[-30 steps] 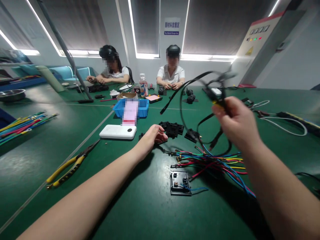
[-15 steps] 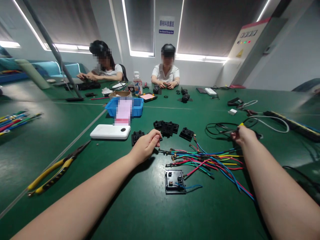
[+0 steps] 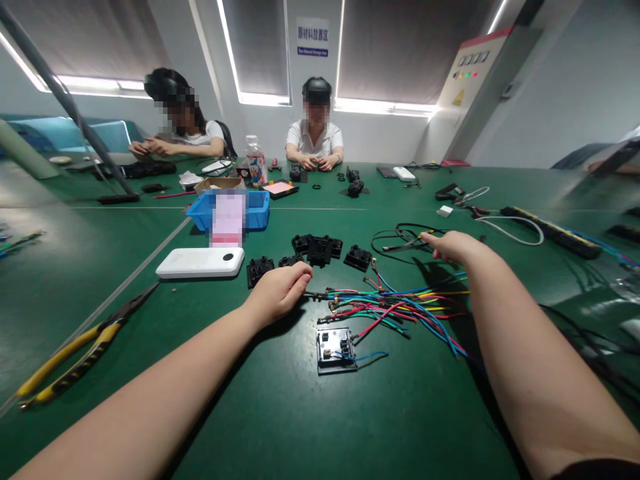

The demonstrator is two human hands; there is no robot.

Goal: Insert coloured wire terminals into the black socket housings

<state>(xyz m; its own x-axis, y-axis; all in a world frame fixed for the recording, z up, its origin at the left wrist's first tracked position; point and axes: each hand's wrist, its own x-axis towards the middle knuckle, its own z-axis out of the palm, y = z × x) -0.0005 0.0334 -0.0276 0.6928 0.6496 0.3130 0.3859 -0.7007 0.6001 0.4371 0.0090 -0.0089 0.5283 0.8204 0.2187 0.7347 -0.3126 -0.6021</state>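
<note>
My left hand [image 3: 280, 288] rests on the green table with its fingers curled in; what they hold, if anything, is hidden. Beside its fingertips lie the ends of a loose bundle of coloured wires [image 3: 395, 303]. Just beyond that hand are several black plastic blocks [image 3: 319, 251]. My right hand [image 3: 450, 247] is closed on a thin black cable [image 3: 393, 235], whose loops lie to the left of the fingers. In front of the wires sits a black square plastic base [image 3: 336, 350], with a red wire and a blue wire at it.
Yellow-handled pliers [image 3: 93, 347] lie at the left, near a white power bank [image 3: 200, 263] and a blue bin [image 3: 257, 208]. A power strip [image 3: 550, 230] and a white cable [image 3: 520, 230] are at the right. Two people sit across the table.
My right hand has moved left and slightly away from me, and the black cable has shifted with it. My left hand stays beside the wire ends. The view has turned a little to the right.
</note>
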